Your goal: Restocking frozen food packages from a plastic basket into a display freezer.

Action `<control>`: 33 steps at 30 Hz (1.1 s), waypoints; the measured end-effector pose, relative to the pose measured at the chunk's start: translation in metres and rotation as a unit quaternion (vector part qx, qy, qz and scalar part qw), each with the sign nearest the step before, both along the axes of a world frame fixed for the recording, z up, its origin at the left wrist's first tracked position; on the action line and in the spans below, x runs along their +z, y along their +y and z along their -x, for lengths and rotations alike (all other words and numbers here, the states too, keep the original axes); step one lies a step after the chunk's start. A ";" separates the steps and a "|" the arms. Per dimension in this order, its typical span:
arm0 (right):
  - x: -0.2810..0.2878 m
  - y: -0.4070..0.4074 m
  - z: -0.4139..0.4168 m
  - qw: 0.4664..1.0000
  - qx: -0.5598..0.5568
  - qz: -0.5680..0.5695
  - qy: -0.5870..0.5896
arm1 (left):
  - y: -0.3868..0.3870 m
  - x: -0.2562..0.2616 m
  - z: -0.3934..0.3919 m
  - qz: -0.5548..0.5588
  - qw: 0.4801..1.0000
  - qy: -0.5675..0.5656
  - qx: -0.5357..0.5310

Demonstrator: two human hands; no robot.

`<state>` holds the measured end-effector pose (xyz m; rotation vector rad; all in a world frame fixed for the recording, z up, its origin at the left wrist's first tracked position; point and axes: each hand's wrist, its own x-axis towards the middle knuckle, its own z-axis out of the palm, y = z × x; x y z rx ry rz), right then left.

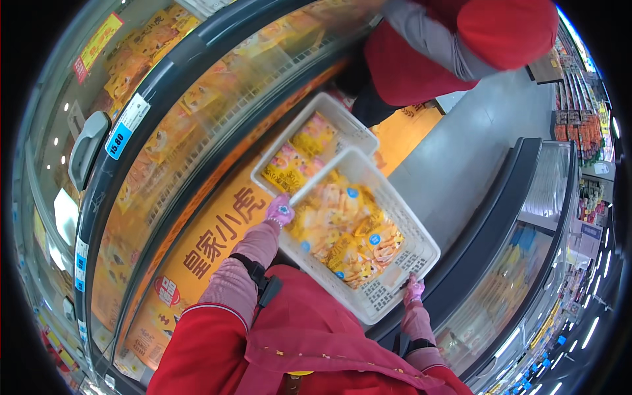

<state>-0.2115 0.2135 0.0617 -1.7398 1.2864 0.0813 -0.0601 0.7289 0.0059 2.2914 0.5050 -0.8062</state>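
A white perforated plastic crate (pixel 419 232) is before me, part filled with yellow bags of packaged food (pixel 345 222); its near right end shows bare lattice floor. My left hand (pixel 280 211), in a pink glove, grips the crate's left end at the rim. At the opposite end, my right hand (pixel 414 291), also in a pink glove, has hold of the rim near the corner. Beyond it lies a second white crate (pixel 363 131) with yellow and pink bags (pixel 296 158); the nearer crate overlaps its edge in view.
A glass-fronted freezer (pixel 192 98) full of yellow bags curves along the left, with a grey handle (pixel 89 148). Another freezer (pixel 498 291) lines the right. A person in red (pixel 419 64) leans beside the far crate. Grey floor (pixel 454 148) shows between.
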 end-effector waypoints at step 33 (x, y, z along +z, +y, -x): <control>-0.066 0.038 -0.036 0.969 0.219 0.016 0.116 | 0.063 -0.005 0.197 -0.097 0.979 0.068 0.165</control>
